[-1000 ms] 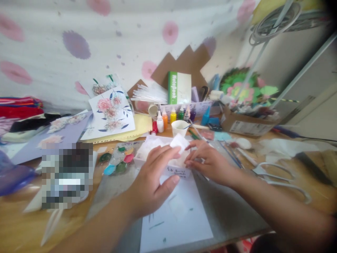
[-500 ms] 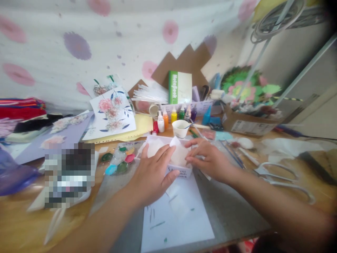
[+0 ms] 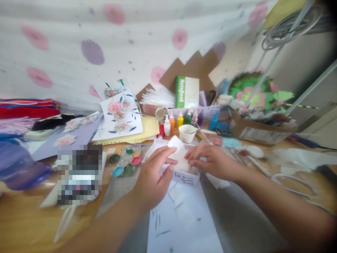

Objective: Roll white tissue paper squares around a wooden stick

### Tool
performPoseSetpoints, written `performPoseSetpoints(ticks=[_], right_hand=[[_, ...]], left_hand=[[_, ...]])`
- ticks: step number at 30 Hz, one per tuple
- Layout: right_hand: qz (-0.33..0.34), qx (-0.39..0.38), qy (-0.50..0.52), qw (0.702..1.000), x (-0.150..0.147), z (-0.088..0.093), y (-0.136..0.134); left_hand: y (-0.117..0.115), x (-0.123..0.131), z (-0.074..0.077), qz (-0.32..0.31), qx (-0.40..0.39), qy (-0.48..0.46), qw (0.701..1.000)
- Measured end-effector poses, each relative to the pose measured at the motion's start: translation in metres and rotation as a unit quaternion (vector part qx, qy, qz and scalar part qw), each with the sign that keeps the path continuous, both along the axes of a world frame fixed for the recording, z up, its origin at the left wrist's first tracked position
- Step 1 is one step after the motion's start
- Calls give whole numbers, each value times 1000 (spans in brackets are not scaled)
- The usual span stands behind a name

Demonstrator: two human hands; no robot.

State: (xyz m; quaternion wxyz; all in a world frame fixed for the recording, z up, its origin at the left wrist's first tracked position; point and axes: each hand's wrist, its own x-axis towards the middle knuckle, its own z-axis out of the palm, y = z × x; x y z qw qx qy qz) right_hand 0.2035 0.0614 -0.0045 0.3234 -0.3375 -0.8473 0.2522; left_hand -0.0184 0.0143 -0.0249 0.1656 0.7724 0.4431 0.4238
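Observation:
A small white box (image 3: 186, 177) with handwriting on its front wall sits on a grey mat (image 3: 116, 191). Inside it are thin white paper-like pieces (image 3: 181, 158), one with a pointed tip standing up. My left hand (image 3: 155, 174) reaches over the box's left side, fingers stretched out and thumb apart, its fingertips beside the upright piece. On the other side, my right hand (image 3: 210, 160) has its fingers bent together at the right edge of the white piece. Its fingertips are blurred. Below the box lies a white sheet (image 3: 181, 225) with green and dark paint marks.
Behind the box stand a white cup (image 3: 187, 135) with a brush and several paint bottles (image 3: 180, 120). A paint palette (image 3: 128, 162) lies left of it. Scissors (image 3: 295, 184) and brushes lie right; a notebook (image 3: 187, 92) leans at the back.
The whole view has shifted, so things sit further right and slightly lower. My left hand's fingers have drawn back from the box's left side, and my right fingers have bunched closer together.

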Motion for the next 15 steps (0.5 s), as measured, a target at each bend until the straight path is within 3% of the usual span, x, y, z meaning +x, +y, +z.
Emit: performPoseSetpoints(ticks=[5,10,15], right_hand=[[-10,-19,2,1000,3,3,6],[-27,-43,26,998,12,9,12],[7,-63,10,998,7,8,12]], left_hand=[[-1,5,3,-72,-26,113,991],[-1,6,6,-58,-51,153,985],[-2,6,6,-52,-53,138,988]])
